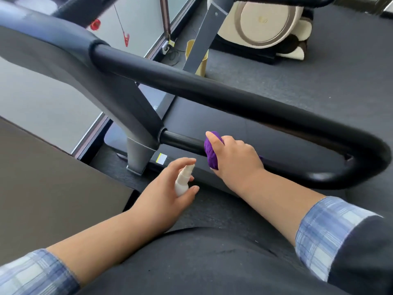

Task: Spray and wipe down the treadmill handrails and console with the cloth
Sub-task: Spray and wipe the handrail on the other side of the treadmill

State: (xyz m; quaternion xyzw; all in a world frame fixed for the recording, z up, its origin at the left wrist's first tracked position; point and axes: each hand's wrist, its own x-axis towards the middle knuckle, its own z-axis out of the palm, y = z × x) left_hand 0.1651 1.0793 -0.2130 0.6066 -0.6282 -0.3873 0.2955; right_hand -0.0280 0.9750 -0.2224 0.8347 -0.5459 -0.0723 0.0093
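Note:
A thick black padded handrail [212,90] curves across the view and loops back at the right into a thinner lower black bar [180,141]. My right hand [236,160] is wrapped around a bunched purple cloth [210,154], pressing it on the lower bar. To the left and slightly nearer, my left hand [170,192] holds a small white spray bottle [184,179] upright, index finger on its nozzle, pointing toward the cloth. The grey treadmill upright [119,99] joins the rail at the left. The console is out of view.
A dark surface [53,177] lies at the lower left. Beside the upright runs a window with a metal frame [89,135]. A beige and black exercise machine [265,24] stands at the back on dark carpet [319,71]. The treadmill deck [234,128] lies below the bars.

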